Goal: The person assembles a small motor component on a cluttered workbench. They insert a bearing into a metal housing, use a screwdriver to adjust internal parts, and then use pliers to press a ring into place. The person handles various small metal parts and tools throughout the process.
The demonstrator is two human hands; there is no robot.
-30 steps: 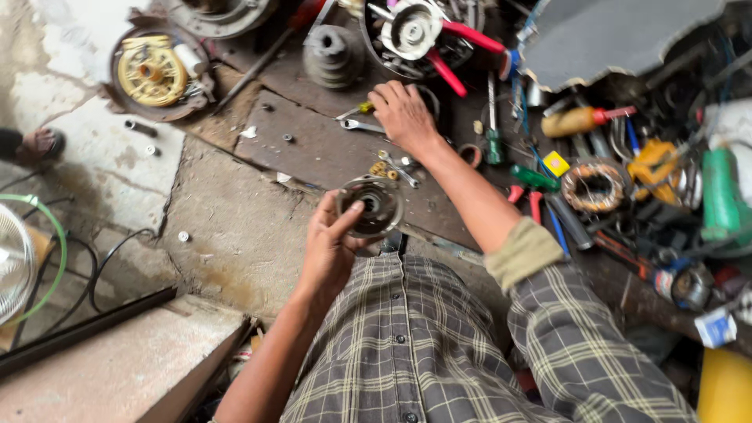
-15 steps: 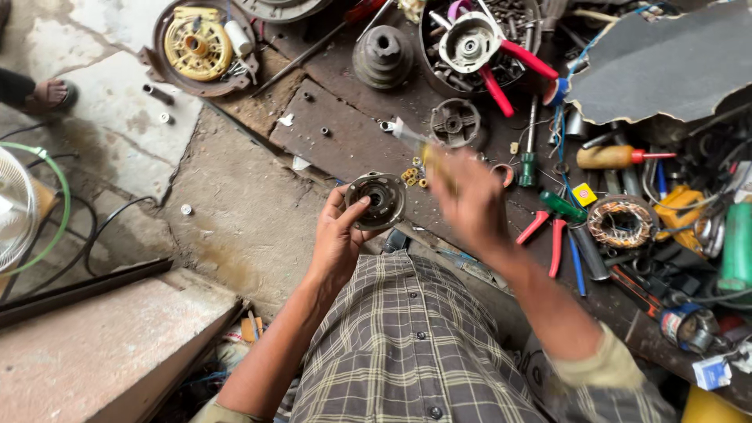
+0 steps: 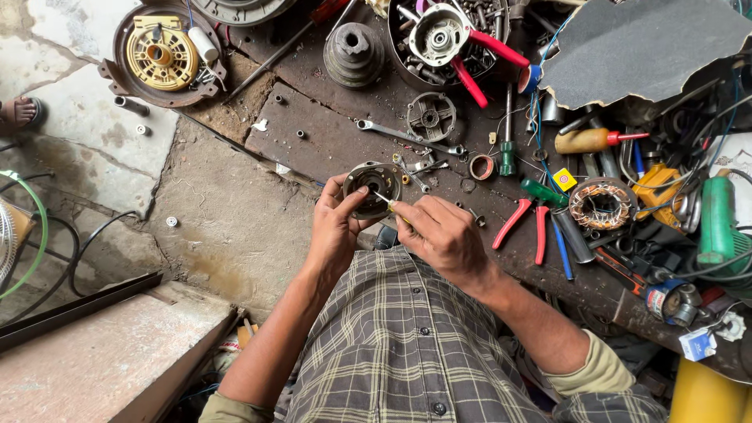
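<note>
The round metal motor part (image 3: 374, 188) sits clamped in the left hand (image 3: 337, 227), fingers (image 3: 350, 205) wrapped round its rim. The right hand (image 3: 445, 235), just beside it, pinches a small screwdriver (image 3: 385, 200) whose tip touches the part's centre. Beyond it lies a spanner (image 3: 407, 137).

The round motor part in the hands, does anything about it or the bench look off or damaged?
No damage shows. The left hand holds the round motor part while the right hand puts a small screwdriver to it. Tools and loose screws lie scattered across the dark board.
</note>
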